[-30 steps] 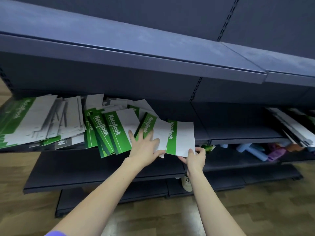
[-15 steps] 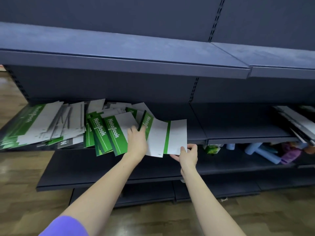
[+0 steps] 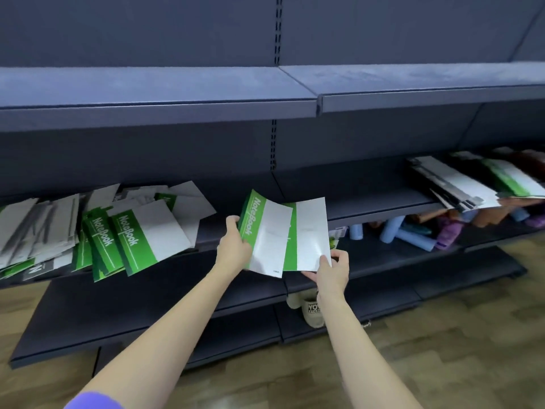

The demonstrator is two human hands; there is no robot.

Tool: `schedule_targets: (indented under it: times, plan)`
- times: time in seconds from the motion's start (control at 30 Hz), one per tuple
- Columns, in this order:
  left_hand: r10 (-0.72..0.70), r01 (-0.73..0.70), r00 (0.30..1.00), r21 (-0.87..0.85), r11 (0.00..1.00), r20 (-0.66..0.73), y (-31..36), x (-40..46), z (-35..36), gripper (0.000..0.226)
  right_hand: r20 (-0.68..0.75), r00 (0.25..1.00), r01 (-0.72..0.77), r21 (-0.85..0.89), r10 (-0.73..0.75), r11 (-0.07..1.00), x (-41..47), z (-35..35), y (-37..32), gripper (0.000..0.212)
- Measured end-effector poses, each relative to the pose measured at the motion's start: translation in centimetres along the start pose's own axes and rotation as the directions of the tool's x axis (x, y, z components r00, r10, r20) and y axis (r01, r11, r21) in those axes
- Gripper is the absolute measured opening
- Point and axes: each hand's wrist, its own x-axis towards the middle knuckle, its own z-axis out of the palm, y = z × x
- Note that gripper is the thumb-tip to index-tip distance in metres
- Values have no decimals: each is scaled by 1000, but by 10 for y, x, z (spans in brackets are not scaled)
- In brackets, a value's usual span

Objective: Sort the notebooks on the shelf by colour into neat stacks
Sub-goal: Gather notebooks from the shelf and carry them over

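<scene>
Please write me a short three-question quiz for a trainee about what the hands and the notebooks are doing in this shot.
1. True or false: the left hand rests flat on the green pile on the shelf.
2. Which hand pinches the lower corner of the right-hand notebook? A) left B) right C) neither
3. Fill in: the notebook with "NoteBook" on its green band lies ____ the other held one.

Key
1. False; it grips the held notebooks' left edge.
2. B, the right hand.
3. Over, overlapping its left part.
</scene>
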Motion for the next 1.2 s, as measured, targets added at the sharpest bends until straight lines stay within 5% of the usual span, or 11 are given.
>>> schedule_targets:
  times: [0.33,0.57,0.9,1.2]
  plan:
    - [6,-6,1000,-197,980,2,87,-25,124,50,-284,959,24,11,-20,1000,56,-144,-41,12]
    - [-90,131,984,-277,952,156,135,-16,199,26,-403,914,91,76,-53,993,97,-216,-67,11]
    - [93,9,963,-371,928,255,251,19,331,25,-478,875,114,33,-85,993,204,-297,-112,10]
    - [166,-42,936,-372,927,309,368,81,439,19,-357,934,-6,-82,-24,997,342,-362,-187,13]
